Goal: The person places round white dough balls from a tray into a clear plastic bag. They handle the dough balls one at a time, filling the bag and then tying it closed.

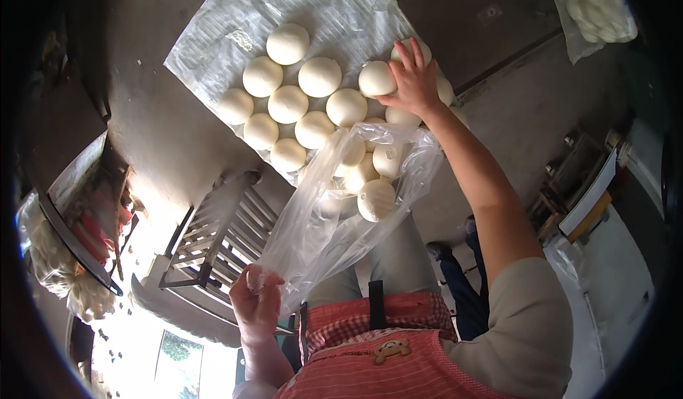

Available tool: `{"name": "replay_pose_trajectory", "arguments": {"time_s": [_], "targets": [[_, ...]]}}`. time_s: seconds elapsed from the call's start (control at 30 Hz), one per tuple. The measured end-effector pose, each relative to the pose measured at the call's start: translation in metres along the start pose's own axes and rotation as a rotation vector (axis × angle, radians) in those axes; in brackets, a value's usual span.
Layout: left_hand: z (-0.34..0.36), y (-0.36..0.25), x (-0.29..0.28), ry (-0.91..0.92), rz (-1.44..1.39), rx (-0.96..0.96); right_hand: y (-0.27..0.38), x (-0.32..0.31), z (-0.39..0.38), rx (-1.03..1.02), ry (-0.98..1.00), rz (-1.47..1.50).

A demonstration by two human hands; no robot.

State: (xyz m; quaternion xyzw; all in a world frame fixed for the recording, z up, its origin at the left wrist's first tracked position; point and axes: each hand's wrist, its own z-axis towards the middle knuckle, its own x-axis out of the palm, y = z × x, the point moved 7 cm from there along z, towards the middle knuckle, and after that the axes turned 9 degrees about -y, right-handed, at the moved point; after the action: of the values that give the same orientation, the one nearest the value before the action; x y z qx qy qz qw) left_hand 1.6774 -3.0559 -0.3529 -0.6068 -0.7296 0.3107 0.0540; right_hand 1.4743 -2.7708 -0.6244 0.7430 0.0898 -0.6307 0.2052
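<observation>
My left hand (257,299), low in the head view, is closed on the edge of a clear plastic bag (302,239). The bag stretches up to the right, with its wide mouth by the near edge of the sheet. Several steamed buns show in or behind the clear film, among them a bun (376,200) low in the bag. My right hand (415,82) reaches to the sheet's right side, fingers over a far bun (421,49) and thumb against a nearer bun (376,79). Part of its grip is hidden.
Rows of round white buns (288,104) lie on a pale plastic sheet (220,40) over a dark table (135,107). A slatted chair (228,232) stands at left. Another bag of buns (596,8) is at far right. A person's dark-trousered leg (466,285) shows beside me.
</observation>
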Motion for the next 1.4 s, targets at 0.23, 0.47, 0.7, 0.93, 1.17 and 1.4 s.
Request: {"name": "replay_pose_trajectory", "arguments": {"time_s": [0.23, 0.47, 0.7, 0.93, 1.17, 1.4], "targets": [[0.003, 0.000, -0.011, -0.037, -0.003, -0.029, -0.035, -0.031, 0.100, 0.465, 0.596, 0.440], [0.019, 0.001, -0.011, 0.017, -0.513, -0.008, 0.132, -0.099, -0.081, 0.282, 0.837, 2.345], [0.021, 0.016, -0.039, 0.031, -0.424, 0.116, 0.196, -0.088, -0.039, 0.215, 1.207, 1.191], [0.040, 0.013, -0.048, 0.127, -0.514, 0.200, 0.228, 0.039, 0.117, -0.054, -0.012, 0.027], [0.062, 0.046, -0.071, 0.116, -0.557, 0.159, 0.249, 0.061, 0.161, -0.146, 0.186, -0.187], [0.060, 0.040, -0.076, 0.227, -0.649, 0.103, 0.217, 0.037, 0.246, 0.264, 0.486, 0.151]]}}
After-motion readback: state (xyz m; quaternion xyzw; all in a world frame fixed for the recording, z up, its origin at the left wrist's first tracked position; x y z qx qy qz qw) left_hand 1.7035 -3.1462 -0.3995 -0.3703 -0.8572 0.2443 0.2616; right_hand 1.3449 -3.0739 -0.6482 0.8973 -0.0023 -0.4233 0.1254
